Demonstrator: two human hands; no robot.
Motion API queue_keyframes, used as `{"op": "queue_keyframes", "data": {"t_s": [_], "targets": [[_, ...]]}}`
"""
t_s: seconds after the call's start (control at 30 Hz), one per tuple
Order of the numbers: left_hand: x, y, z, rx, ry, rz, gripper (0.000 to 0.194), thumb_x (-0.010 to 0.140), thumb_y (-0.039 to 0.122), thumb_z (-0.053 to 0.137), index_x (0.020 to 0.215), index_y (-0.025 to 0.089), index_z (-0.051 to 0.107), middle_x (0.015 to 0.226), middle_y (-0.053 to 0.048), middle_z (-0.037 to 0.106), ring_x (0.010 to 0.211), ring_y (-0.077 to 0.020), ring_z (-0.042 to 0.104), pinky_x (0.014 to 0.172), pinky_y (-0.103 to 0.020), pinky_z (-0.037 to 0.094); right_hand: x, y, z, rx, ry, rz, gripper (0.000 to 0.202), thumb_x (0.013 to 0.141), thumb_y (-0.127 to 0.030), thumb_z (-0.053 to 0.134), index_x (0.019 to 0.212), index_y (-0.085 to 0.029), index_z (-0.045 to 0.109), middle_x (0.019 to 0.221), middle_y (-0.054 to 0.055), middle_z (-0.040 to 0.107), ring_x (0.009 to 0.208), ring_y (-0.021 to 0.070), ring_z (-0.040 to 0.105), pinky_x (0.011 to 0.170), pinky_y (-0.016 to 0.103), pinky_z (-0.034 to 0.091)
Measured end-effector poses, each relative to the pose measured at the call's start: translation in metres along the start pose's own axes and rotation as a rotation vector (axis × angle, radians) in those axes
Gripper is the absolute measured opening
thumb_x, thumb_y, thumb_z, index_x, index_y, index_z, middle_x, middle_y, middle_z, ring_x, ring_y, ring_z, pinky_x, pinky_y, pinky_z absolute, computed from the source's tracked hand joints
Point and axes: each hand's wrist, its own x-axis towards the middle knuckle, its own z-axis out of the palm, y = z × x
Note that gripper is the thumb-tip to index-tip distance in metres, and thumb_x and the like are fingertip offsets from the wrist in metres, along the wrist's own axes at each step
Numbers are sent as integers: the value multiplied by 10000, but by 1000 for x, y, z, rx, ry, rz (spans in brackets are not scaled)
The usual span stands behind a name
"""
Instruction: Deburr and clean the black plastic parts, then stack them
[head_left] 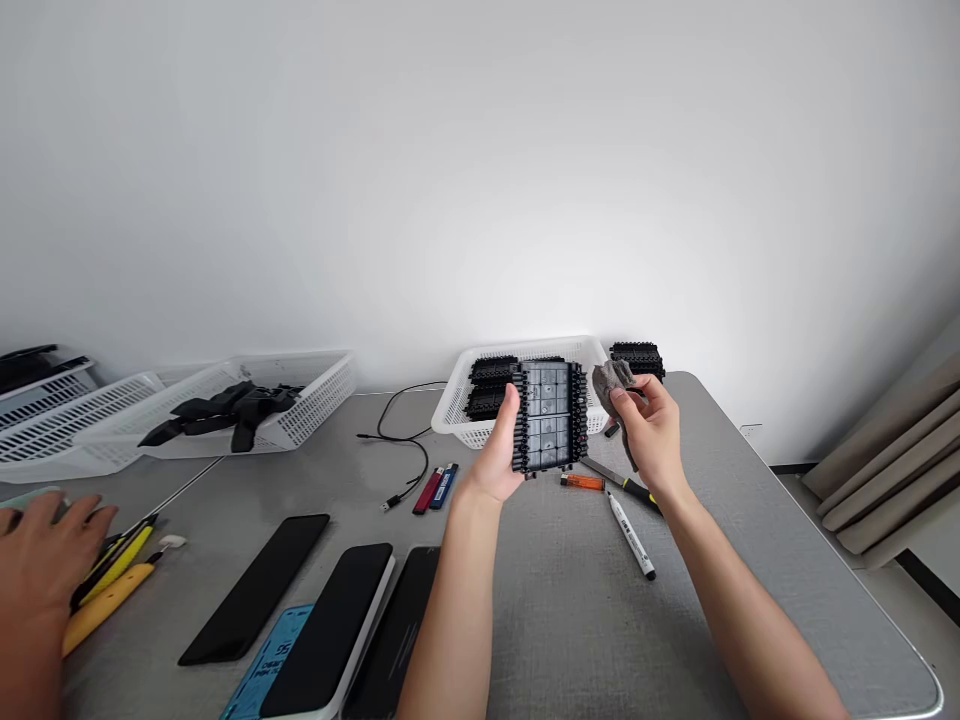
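The left forearm [457, 610] enters at the bottom edge, just left of center, and rises steeply with a slight lean to the right. The left wrist [480, 497] is nearly in line with it. The left hand [498, 455] is in a gripping pose right of center; its thumb [510, 405] points upward, and the remaining fingers are largely hidden. The right forearm [739, 590] enters at the lower right and slants upward to the left. The right hand [651, 430] is set in a pinch, thumb and fingers [658, 388] bent toward the upper left. Both forearms are bare. The hands are apart, at similar height.
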Motion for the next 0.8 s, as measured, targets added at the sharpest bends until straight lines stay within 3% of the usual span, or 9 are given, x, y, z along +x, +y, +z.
{"op": "queue_keyframes", "data": {"t_s": [0.17,0.33,0.53,0.7,0.8], "targets": [[-1,-6,4,22,-19,-90,495,916,555,543,1333,301,626,1303,-79,685,1304,-299,568,1079,-437,464,-6,5,-1,-381,0,-335,267,934,-328,551,1154,-224,660,996,76,634,819,173,590,673,288,502],[-3,-10,18,46,-1,-52,514,910,544,566,1327,250,628,1275,-85,701,1284,-289,585,1102,-415,447,-11,5,0,-652,-111,-592,435,974,-198,430,1362,-268,612,1030,86,580,852,167,589,739,286,507],[-3,-4,34,20,56,61,501,888,557,587,1199,179,693,1122,-99,758,1134,-282,677,1024,-379,516,-23,3,8,-828,-234,-589,470,977,-138,381,1412,-172,555,1024,112,581,826,170,595,727,273,507],[-6,18,32,-40,210,273,424,940,535,507,1068,195,725,949,-42,783,922,-204,734,926,-320,565,-35,-2,13,-976,-525,-545,450,928,-80,418,1330,-124,616,970,99,601,747,166,576,672,272,500],[-10,29,26,-54,257,281,390,930,526,538,1026,202,732,929,-16,783,853,-172,737,905,-281,567,-36,-8,9,-893,-634,-509,403,909,-79,454,1225,-160,691,922,66,598,691,140,563,626,251,478]]}}
